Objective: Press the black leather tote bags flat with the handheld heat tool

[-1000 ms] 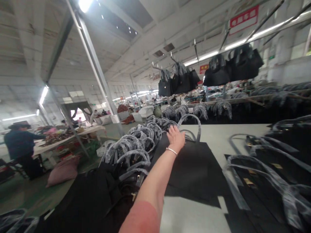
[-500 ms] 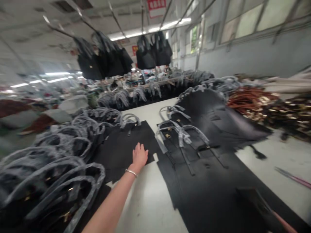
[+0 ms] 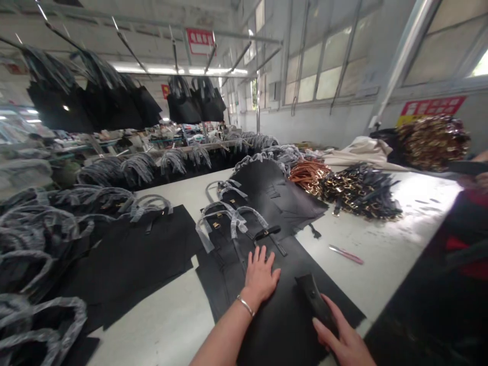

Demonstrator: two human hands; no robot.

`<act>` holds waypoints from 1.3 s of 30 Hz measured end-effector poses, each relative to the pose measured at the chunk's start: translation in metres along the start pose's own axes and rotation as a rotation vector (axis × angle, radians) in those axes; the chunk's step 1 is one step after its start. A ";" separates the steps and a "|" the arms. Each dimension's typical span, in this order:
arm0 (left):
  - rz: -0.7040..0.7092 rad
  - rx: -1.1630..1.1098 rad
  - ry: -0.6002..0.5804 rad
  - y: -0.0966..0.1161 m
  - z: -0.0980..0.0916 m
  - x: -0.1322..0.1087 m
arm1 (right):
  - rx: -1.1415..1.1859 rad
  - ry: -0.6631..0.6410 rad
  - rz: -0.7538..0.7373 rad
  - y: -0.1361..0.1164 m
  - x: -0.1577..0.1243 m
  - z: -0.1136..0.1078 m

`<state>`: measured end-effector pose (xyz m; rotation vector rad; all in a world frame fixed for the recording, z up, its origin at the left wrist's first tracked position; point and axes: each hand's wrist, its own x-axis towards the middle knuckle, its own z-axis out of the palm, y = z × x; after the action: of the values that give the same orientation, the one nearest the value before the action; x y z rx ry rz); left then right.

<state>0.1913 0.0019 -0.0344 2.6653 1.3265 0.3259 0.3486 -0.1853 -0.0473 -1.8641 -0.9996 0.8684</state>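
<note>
1. Head view: left hand (image 3: 260,277) lies flat at 6 o'clock, fingers spread wide, palm down on the top black leather panel (image 3: 282,330). It grips nothing. Bracelet (image 3: 246,305) on the wrist.
2. Right hand (image 3: 343,341) at 5 o'clock, fingers closed round the near end of a black tab (image 3: 313,297). The tab rests on the same panel, just beside the left hand.
3. That panel tops a stack on the white table (image 3: 385,244), running toward 12 o'clock, with plastic-wrapped handles (image 3: 229,218) at its far end.
4. Second black panel (image 3: 145,249) at 9 o'clock, flat, close to the stack. I cannot tell if they touch.
5. Heap of wrapped handles (image 3: 34,229) past it, at 9 to 10 o'clock.
6. Pink tool (image 3: 346,254) at 3 o'clock on bare table, apart from the stack.
7. Black buckled straps (image 3: 360,190) at 2 o'clock, brown straps (image 3: 307,175) at 1 o'clock, two loose piles.
8. Finished black bags (image 3: 194,101) hang from overhead rails at 11 o'clock. Their insides are hidden.
</note>
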 end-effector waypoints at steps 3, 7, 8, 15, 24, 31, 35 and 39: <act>0.016 0.017 0.016 0.006 0.005 -0.014 | 0.060 -0.139 0.036 -0.007 0.004 -0.013; 0.063 -0.011 0.012 0.017 0.009 -0.048 | 0.081 -0.259 0.068 -0.027 0.017 -0.038; 0.071 -0.020 0.012 0.020 0.009 -0.057 | 0.074 -0.297 0.083 -0.033 0.021 -0.044; 0.111 -0.075 0.001 0.037 0.007 -0.092 | 0.075 -0.590 0.260 -0.069 0.042 -0.061; 0.116 -0.151 0.014 0.037 -0.002 -0.096 | -0.041 -0.685 0.306 -0.097 0.071 -0.052; 0.111 -0.161 0.035 0.036 0.000 -0.096 | -0.070 -0.627 0.298 -0.101 0.069 -0.046; 0.109 -0.185 0.080 0.034 0.002 -0.098 | -0.052 -0.406 0.162 -0.105 0.085 -0.048; 0.092 -0.213 0.132 0.036 0.000 -0.102 | -0.067 -0.324 0.239 -0.102 0.090 -0.083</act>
<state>0.1597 -0.1010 -0.0396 2.5670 1.1321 0.6271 0.4275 -0.0997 0.0616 -1.9657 -1.0203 1.3262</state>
